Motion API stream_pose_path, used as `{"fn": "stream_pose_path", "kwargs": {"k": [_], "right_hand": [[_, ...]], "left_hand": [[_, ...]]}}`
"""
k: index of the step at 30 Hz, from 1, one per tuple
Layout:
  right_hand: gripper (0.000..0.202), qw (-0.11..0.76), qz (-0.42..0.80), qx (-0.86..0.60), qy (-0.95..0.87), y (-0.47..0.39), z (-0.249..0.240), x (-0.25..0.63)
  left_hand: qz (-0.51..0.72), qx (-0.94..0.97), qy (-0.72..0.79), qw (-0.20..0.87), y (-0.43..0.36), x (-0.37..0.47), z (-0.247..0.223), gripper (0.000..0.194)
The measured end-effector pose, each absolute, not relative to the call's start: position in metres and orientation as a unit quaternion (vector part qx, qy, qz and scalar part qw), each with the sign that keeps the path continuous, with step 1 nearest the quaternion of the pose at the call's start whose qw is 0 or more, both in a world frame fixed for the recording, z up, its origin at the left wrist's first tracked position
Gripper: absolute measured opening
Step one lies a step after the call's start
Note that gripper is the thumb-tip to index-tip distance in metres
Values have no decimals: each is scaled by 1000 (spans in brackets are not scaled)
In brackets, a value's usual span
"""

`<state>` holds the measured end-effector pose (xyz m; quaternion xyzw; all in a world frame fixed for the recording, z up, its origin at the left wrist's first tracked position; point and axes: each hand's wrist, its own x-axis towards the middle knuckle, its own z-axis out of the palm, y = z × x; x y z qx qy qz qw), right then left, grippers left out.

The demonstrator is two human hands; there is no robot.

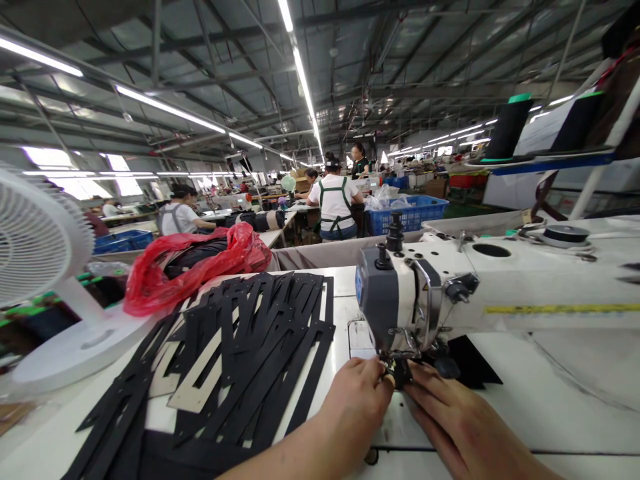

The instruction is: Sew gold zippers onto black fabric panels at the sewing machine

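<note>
A white and grey sewing machine (425, 293) stands over the table, its needle area just beyond my fingertips. My left hand (357, 400) is closed on a small black piece (399, 373) under the machine's foot. Beside it my right hand (455, 407) lies with fingers stretched out, its fingertips at the right edge of that piece. More black material (474, 360) lies flat behind and to the right of the foot. A large pile of black cut strips (270, 360), some with beige undersides, covers the table left of my hands.
A white fan (75, 300) and a red plastic bag (165, 277) are at the left. Black thread cones (507, 130) stand on a rack at the upper right. Beyond the table are a blue basket (410, 215) and several people at work, one in a white shirt (334, 193).
</note>
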<state>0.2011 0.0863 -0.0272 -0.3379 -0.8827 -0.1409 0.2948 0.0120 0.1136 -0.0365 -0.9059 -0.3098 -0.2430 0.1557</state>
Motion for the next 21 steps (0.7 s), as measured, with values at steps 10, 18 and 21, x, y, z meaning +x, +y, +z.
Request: {"fn": "stream_pose_path", "kwargs": {"k": [10,18,21], "right_hand": [[31,295,-107,-363,-877,84,-25,199],[28,289,-94,-377,-875,82,-27,200],[30,274,-107,-376,-879,83,-29,202]], "left_hand": [[-236,-905,-338,102,116,9,-47,7],[-226,-907,-346,76,113,7,-35,10],[-222,-909,-347,70,112,7,-33,11]]}}
